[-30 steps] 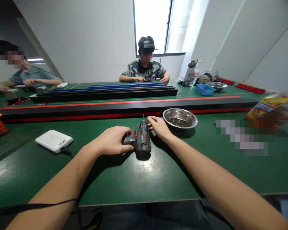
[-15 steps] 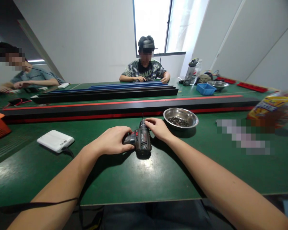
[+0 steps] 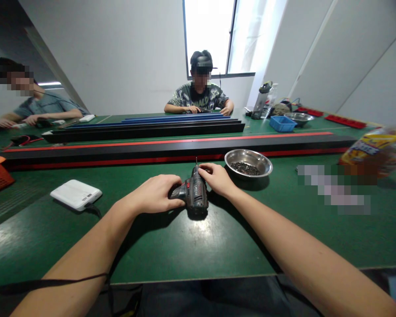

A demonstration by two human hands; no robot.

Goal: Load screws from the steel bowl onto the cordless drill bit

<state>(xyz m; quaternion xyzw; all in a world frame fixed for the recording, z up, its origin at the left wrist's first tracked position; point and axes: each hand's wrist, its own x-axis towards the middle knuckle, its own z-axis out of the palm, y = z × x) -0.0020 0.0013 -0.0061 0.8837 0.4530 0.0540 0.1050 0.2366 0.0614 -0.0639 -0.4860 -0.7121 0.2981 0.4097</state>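
1. The cordless drill (image 3: 195,196) rests on the desk (image 3: 218,237), bit pointing away. It is probably rigid and battery-heavy, best held by its moulded handle.
2. The left hand (image 3: 156,193) is wrapped round that handle; the right hand (image 3: 218,177) pinches the chuck.
3. A steel bowl (image 3: 261,161) of screws (image 3: 244,167) sits just to the right, and a long black-and-red rail (image 3: 119,154) walls the far side. There is open desk nearer the person.

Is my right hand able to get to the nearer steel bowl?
Probably yes: the right hand is at the drill's nose, the steel bowl just beside it, nothing between.
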